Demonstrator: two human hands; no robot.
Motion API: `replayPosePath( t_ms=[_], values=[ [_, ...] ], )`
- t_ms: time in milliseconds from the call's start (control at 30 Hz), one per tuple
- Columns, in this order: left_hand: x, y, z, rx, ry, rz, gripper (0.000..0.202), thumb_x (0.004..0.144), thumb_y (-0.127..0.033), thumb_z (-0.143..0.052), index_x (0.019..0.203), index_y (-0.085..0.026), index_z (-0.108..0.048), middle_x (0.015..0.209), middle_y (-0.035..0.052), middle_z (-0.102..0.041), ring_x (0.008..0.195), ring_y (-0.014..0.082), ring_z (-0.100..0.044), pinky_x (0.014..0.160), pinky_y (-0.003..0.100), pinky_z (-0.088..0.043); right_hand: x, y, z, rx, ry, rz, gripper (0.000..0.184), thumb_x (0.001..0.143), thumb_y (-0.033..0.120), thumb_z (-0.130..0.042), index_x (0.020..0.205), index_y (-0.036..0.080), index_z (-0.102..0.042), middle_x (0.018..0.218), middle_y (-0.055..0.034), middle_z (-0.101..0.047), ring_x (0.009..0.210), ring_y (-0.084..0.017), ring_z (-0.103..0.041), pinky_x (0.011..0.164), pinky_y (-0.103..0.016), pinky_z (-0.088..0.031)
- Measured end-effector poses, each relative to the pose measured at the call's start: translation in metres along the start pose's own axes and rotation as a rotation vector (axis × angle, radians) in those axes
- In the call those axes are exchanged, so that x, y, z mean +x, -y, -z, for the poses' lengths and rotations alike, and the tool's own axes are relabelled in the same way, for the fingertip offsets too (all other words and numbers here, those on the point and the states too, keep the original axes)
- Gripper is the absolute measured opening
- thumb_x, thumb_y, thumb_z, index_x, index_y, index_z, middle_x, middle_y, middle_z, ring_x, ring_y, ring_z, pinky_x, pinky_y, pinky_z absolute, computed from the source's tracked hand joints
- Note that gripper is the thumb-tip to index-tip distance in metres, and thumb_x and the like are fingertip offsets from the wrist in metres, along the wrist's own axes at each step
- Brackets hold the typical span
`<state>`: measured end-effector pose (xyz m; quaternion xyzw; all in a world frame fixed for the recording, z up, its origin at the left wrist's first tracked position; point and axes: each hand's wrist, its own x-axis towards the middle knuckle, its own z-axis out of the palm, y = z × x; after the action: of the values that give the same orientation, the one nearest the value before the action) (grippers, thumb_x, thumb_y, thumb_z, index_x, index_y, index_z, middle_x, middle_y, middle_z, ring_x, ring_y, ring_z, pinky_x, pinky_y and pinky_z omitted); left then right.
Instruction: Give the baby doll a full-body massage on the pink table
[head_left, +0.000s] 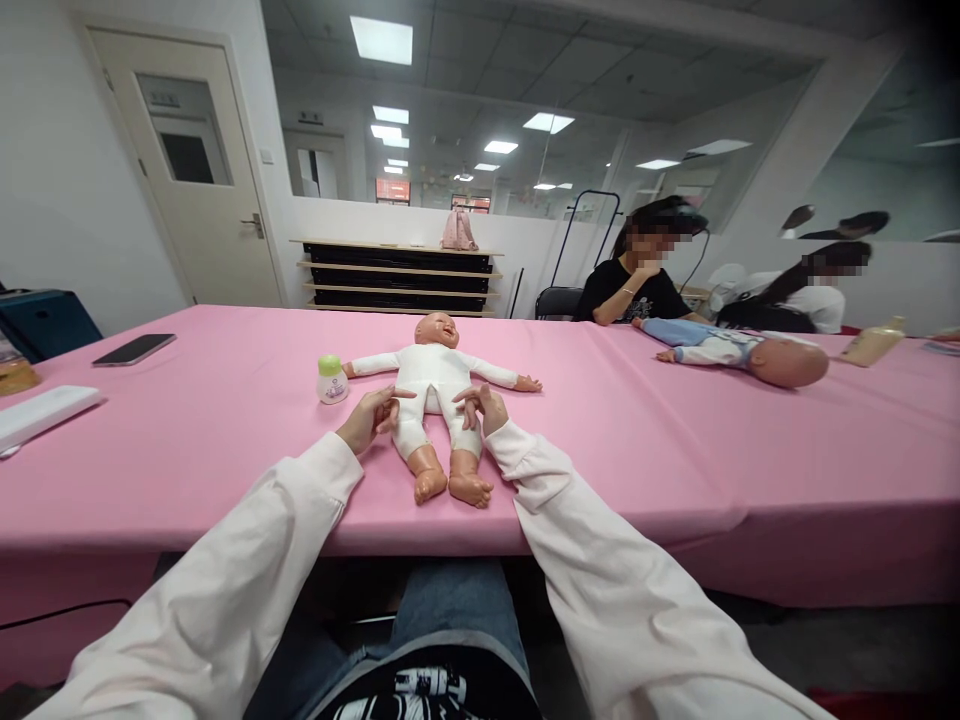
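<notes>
A baby doll (433, 368) with a white cloth body lies on its back on the pink table cover, head away from me, arms spread and feet toward me. My left hand (371, 416) is at the doll's thigh on the left, index finger stretched out over the white cloth and the other fingers loosely bent. At the other thigh is my right hand (485, 408), its index finger also reaching onto the cloth and the rest bent below. Neither hand appears to grip anything. A small bottle with a green cap (331, 380) stands beside the doll's hand on the left.
The pink-covered table (615, 450) ends just before my lap. On the left lie a phone (135, 349) and a white flat object (46, 416). A second doll (739, 350) in blue and a yellowish bottle (874, 342) are at right, near a seated person (637, 270).
</notes>
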<state>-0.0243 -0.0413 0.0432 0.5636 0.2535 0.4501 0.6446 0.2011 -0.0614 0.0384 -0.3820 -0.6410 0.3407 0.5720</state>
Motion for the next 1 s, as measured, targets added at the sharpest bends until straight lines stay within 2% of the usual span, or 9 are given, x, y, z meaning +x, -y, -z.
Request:
replayPosePath(
  t_ms=[67,200,333,467,600,733,833,933,1000],
  values=[
    [0.003,0.002,0.001,0.007,-0.094,-0.004,0.041,0.078,-0.048,-0.053,0.092,-0.011,-0.066,0.046,-0.0062,-0.037,0.035,0.0038,-0.024,0.038,0.02,-0.016,0.002,-0.002,0.0,0.028,-0.107,0.005,0.077,0.07,0.085,-0.026,0.07,0.017,-0.061,0.034,0.0042,-0.04,0.035,-0.013,-0.047,0.06,-0.033,-0.05],
    [0.008,0.009,0.002,0.148,-0.209,0.005,0.036,0.071,-0.039,-0.061,0.097,-0.014,-0.066,0.063,-0.0022,-0.049,0.046,0.0051,-0.036,0.043,0.02,-0.025,0.007,-0.01,0.0,-0.007,-0.231,-0.003,0.076,0.071,0.084,-0.027,0.076,0.016,-0.062,0.057,-0.0054,-0.061,0.059,-0.018,-0.062,0.073,-0.037,-0.051],
    [0.012,0.016,0.005,0.429,-0.187,-0.152,0.038,0.069,-0.037,-0.063,0.101,-0.017,-0.067,0.098,0.0065,-0.058,0.086,0.0161,-0.055,0.073,0.027,-0.045,0.01,-0.018,0.002,-0.132,-0.136,0.017,0.07,0.078,0.077,-0.031,0.092,0.017,-0.066,0.105,-0.0127,-0.066,0.104,-0.023,-0.06,0.102,-0.04,-0.04],
    [0.014,0.023,0.009,0.663,-0.107,-0.208,0.055,0.072,-0.042,-0.06,0.121,-0.017,-0.058,0.136,0.0124,-0.04,0.131,0.0262,-0.033,0.106,0.037,-0.031,0.013,-0.027,0.006,-0.315,0.084,0.023,0.075,0.078,0.075,-0.035,0.119,0.017,-0.059,0.137,-0.0123,-0.047,0.131,-0.024,-0.039,0.115,-0.041,-0.022],
    [0.013,0.024,0.01,0.788,0.03,-0.086,0.074,0.077,-0.052,-0.054,0.141,-0.02,-0.035,0.155,0.0086,-0.013,0.142,0.026,-0.007,0.116,0.04,-0.009,0.016,-0.036,0.012,-0.405,0.218,0.035,0.076,0.079,0.071,-0.041,0.133,0.019,-0.049,0.149,-0.0095,-0.029,0.141,-0.024,-0.019,0.118,-0.043,-0.011],
    [0.007,0.017,0.005,0.805,0.204,-0.088,0.073,0.079,-0.06,-0.048,0.14,-0.022,-0.039,0.156,0.003,-0.005,0.143,0.0247,0.002,0.116,0.041,0.001,0.014,-0.034,0.015,-0.439,0.335,0.053,0.065,0.076,0.069,-0.049,0.123,0.024,-0.059,0.151,-0.0033,-0.025,0.143,-0.026,-0.01,0.118,-0.044,-0.006],
    [0.003,0.01,0.0,0.733,0.287,-0.131,0.062,0.078,-0.061,-0.05,0.125,-0.022,-0.059,0.151,0.0037,-0.025,0.143,0.0268,-0.002,0.115,0.043,0.0,0.011,-0.024,0.014,-0.433,0.372,0.101,0.058,0.076,0.068,-0.051,0.104,0.022,-0.071,0.147,-0.0047,-0.033,0.142,-0.027,-0.014,0.117,-0.045,-0.009],
    [0.0,0.006,-0.004,0.571,0.286,-0.155,0.049,0.077,-0.056,-0.055,0.105,-0.018,-0.071,0.124,0.0104,-0.06,0.135,0.0305,-0.03,0.113,0.045,-0.016,0.006,-0.013,0.012,-0.417,0.393,0.147,0.052,0.076,0.066,-0.052,0.088,0.02,-0.074,0.121,-0.0099,-0.061,0.138,-0.029,-0.026,0.115,-0.051,-0.009],
    [-0.001,0.005,-0.004,0.447,0.211,-0.14,0.043,0.077,-0.051,-0.056,0.095,-0.015,-0.073,0.093,0.0113,-0.071,0.111,0.0297,-0.056,0.104,0.044,-0.031,0.003,-0.009,0.01,-0.373,0.371,0.135,0.05,0.078,0.064,-0.052,0.086,0.019,-0.073,0.089,-0.0096,-0.071,0.119,-0.03,-0.051,0.112,-0.054,-0.013]
  ],
)
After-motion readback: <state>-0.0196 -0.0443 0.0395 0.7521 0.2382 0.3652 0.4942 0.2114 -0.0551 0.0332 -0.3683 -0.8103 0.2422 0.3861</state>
